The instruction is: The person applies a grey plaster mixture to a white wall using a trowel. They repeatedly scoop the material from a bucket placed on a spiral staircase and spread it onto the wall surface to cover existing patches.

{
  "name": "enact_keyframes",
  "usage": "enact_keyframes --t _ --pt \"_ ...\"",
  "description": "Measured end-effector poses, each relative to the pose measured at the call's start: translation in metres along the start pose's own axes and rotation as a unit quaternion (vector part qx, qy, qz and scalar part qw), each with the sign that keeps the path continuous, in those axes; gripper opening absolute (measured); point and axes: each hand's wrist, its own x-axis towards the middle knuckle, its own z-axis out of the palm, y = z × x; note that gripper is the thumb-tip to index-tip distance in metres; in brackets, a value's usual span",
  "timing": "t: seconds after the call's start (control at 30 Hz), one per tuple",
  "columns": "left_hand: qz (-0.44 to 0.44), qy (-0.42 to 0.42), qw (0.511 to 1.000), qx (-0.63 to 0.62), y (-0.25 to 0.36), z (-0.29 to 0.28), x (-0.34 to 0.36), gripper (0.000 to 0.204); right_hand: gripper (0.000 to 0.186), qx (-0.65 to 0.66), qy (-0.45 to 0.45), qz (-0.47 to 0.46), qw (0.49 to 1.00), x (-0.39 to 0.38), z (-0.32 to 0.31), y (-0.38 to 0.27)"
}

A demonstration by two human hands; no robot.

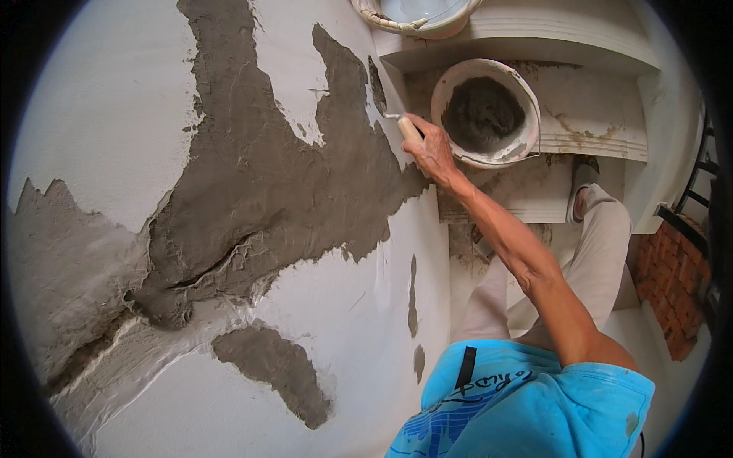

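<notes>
My right hand (432, 149) is closed around the pale wooden handle of a trowel (410, 130), held close to the wall. Its bent metal neck leads to a narrow dark blade, seen almost edge-on against the wall surface. Just right of the hand stands a white bucket (531, 95) with a wire handle, holding grey mortar (482, 116). Grey mortar patches (252, 183) with ragged edges cover much of the white wall (343, 328). A crack-like ridge runs through the lower part of the large patch. My left hand is out of view.
Another pale bucket (416, 29) sits on a higher step at the top. Stained stair steps (588, 107) rise ahead, with my shoe (584, 183) on one of them. A dark metal railing (706, 164) and a reddish brick-patterned surface (672, 286) are at the right.
</notes>
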Motion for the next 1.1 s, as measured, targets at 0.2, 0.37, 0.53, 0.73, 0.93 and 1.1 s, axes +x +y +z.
enact_keyframes --t 0.2,0.37,0.53,0.73,0.93,1.1 --pt "0.016 0.008 1.0 0.011 -0.001 0.002 0.001 0.075 0.061 -0.007 -0.055 0.026 0.998 -0.001 -0.003 -0.016" --pt "0.019 0.021 0.999 -0.047 -0.011 0.0 0.0 0.079 0.068 0.03 -0.07 0.029 0.997 -0.038 -0.014 -0.008" --pt "-0.015 0.023 0.999 -0.044 -0.005 0.003 0.0 0.077 0.064 -0.012 -0.026 -0.003 1.0 0.0 -0.01 -0.002" --pt "-0.026 0.019 0.999 -0.02 0.005 0.003 0.002 0.073 0.062 0.005 -0.044 -0.002 0.999 0.011 -0.004 -0.02" --pt "-0.03 0.02 0.999 -0.028 0.012 0.002 0.004 0.068 0.065 0.036 -0.065 -0.07 0.995 -0.037 -0.012 -0.022" --pt "-0.013 0.031 0.999 -0.028 0.015 0.007 0.007 0.071 0.063 0.029 -0.006 -0.036 0.999 0.006 -0.006 -0.028"
